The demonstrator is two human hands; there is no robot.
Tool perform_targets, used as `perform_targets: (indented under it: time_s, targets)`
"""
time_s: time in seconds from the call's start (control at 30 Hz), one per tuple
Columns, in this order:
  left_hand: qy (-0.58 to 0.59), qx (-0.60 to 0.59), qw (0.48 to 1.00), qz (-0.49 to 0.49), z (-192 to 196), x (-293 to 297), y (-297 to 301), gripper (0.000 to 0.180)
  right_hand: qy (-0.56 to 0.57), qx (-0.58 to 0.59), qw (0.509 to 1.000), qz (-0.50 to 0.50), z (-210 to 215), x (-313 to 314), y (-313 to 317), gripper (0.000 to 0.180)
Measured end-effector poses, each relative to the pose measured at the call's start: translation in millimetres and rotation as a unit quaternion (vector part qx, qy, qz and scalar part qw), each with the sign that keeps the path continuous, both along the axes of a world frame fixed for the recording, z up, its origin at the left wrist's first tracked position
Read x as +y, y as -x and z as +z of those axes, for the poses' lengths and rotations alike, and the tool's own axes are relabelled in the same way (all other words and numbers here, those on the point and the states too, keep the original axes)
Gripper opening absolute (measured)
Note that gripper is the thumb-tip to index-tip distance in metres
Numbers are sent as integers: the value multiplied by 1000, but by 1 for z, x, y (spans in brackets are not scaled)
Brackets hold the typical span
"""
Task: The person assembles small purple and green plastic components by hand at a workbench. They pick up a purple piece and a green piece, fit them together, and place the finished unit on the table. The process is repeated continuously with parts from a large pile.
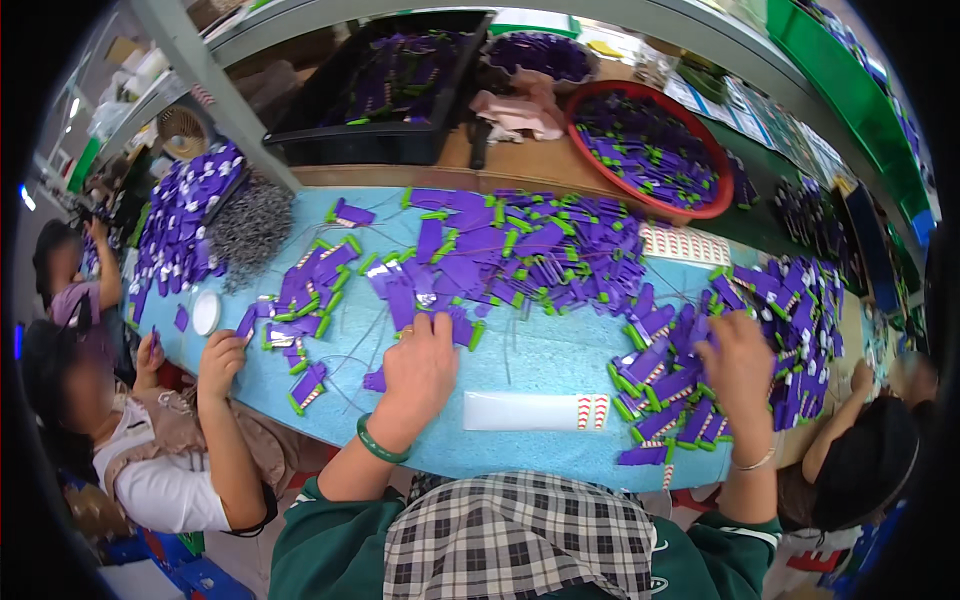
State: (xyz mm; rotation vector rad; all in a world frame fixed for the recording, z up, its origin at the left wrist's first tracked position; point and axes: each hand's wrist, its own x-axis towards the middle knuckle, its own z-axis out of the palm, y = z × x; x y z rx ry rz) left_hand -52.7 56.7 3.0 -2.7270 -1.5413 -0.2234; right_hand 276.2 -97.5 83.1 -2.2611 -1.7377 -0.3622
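Observation:
My left hand (422, 368), a green bangle at its wrist, is closed at the fingertips on a purple plastic piece (400, 300) at the near side of the middle heap. To the right, my right hand (740, 368) hovers over a spread of purple pieces with green ends (655, 385); its thumb and forefinger are bent and apart, with nothing visible between them. Several of these right-hand pieces carry red-and-white striped stickers. Between my hands lies a white backing strip (520, 411) with a few striped stickers at its right end. Thin grey wires trail from pieces near my left hand.
Blue sheeting (560, 350) covers the table. Behind the large purple heap (540, 250) stand a black tray (365, 145) and a red basin (715, 205) of pieces. A sticker sheet (685, 245) lies by the basin. Co-workers (180, 450) sit left and right (865, 465).

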Motion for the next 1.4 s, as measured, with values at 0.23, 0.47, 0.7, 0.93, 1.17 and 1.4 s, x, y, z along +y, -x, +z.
perform_targets:
  time_s: [0.23,0.47,0.7,0.93,1.17,1.4]
  targets:
    - [-29,-166,980,-107,13,-7,-4,20,86,104,971,197,-68,-2,89,14]
    - [549,-527,640,-106,30,-55,-41,19,78,100,974,187,-86,4,100,5]
    - [623,-444,639,-82,-28,-58,-60,13,23,277,936,215,-80,7,95,11]
    - [627,-450,634,-58,-11,-54,-56,13,-78,429,879,192,-56,18,94,17]
    - [630,-518,570,-98,-7,-50,-51,17,-65,579,793,178,-63,19,116,12]
    - [713,-582,391,-21,5,-51,-46,44,-43,701,702,119,-72,20,122,9]
